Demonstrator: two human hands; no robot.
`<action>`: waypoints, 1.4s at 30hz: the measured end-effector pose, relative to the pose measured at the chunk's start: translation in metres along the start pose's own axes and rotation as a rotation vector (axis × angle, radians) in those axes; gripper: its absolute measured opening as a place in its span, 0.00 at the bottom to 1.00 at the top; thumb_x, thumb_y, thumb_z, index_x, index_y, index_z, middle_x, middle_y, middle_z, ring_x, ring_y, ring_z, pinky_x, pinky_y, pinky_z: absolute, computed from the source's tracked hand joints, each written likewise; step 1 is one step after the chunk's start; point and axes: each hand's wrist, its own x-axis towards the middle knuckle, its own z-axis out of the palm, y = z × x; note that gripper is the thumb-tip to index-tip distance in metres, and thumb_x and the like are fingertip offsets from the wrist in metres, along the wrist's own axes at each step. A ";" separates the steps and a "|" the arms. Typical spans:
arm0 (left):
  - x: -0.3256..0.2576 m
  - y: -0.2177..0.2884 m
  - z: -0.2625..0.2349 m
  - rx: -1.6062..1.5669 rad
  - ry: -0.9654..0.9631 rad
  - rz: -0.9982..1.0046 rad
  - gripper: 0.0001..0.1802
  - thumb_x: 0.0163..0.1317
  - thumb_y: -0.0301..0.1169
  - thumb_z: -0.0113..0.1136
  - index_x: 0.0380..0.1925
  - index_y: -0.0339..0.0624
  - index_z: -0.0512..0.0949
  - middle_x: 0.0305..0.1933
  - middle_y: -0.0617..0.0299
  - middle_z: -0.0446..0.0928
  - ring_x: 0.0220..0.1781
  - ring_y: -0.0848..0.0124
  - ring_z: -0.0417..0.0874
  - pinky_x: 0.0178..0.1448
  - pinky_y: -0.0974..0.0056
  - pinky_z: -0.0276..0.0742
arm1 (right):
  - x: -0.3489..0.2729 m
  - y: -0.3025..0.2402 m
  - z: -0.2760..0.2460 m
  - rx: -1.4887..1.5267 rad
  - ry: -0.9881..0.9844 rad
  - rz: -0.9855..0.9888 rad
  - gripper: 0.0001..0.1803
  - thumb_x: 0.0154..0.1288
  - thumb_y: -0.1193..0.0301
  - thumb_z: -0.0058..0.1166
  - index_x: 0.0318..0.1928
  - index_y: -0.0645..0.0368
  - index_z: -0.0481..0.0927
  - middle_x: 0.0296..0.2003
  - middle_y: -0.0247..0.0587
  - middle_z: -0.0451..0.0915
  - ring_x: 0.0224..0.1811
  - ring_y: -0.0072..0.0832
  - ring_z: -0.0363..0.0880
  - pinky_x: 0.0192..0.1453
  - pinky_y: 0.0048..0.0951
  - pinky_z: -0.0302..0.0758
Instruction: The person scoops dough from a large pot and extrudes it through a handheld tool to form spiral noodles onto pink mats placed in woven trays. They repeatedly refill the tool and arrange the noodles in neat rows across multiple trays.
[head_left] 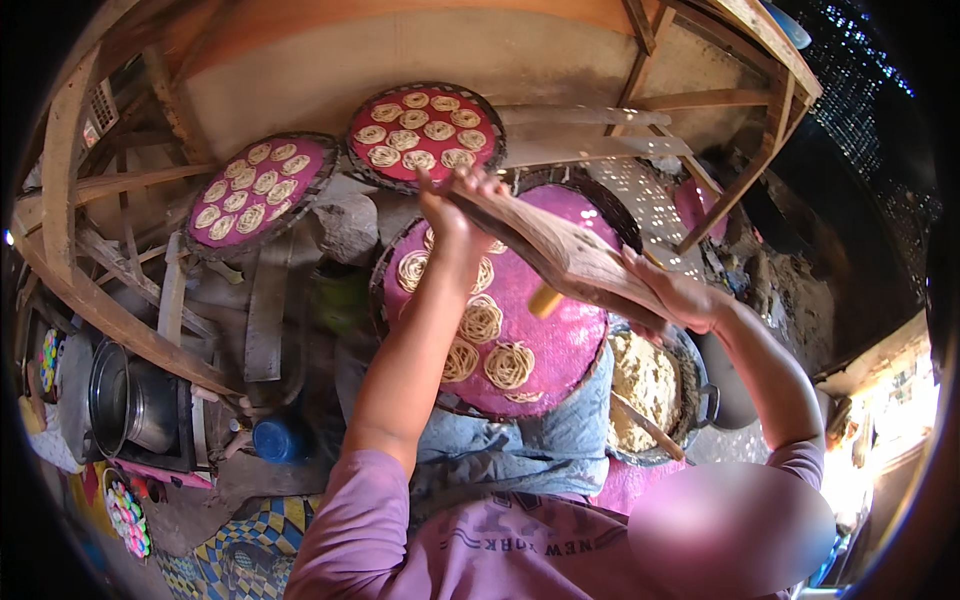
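Observation:
Both my hands hold a long wooden hand press, tilted down to the right above a round tray. My left hand is closed on its far left end, and my right hand grips its near right end. From the press's underside sticks a short yellow cylinder. Beneath lies a pink-lined round tray that rests over my lap. Coiled nests of pale dough strands sit on its left and near parts; the press and my left arm hide some of them.
A basin of pale crumbly dough stands at right, with a wooden stick in it. Two more trays of nests, one red and one pink, lie beyond. A stone, a blue container and a metal pot are at left.

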 end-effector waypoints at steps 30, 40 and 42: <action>-0.015 -0.054 -0.051 -0.359 -0.115 -0.158 0.39 0.66 0.69 0.23 0.13 0.51 0.64 0.11 0.70 0.63 0.15 0.71 0.67 0.30 0.62 0.67 | -0.013 0.093 0.018 0.738 -0.149 -0.226 0.54 0.60 0.25 0.26 0.60 0.66 0.68 0.37 0.53 0.80 0.25 0.30 0.82 0.28 0.32 0.83; -0.021 -0.056 -0.071 -0.448 -0.107 -0.090 0.31 0.64 0.61 0.33 0.12 0.51 0.65 0.10 0.71 0.63 0.14 0.73 0.67 0.29 0.64 0.68 | 0.054 0.121 0.033 0.781 -0.308 -0.182 0.33 0.70 0.40 0.32 0.52 0.57 0.72 0.25 0.32 0.71 0.17 0.17 0.63 0.21 0.21 0.63; -0.021 -0.051 -0.067 -0.398 -0.058 -0.059 0.34 0.66 0.62 0.30 0.12 0.52 0.64 0.10 0.72 0.63 0.13 0.74 0.66 0.27 0.64 0.68 | 0.054 0.116 0.032 0.766 -0.275 -0.129 0.34 0.70 0.40 0.31 0.53 0.58 0.71 0.24 0.32 0.70 0.17 0.18 0.62 0.22 0.21 0.62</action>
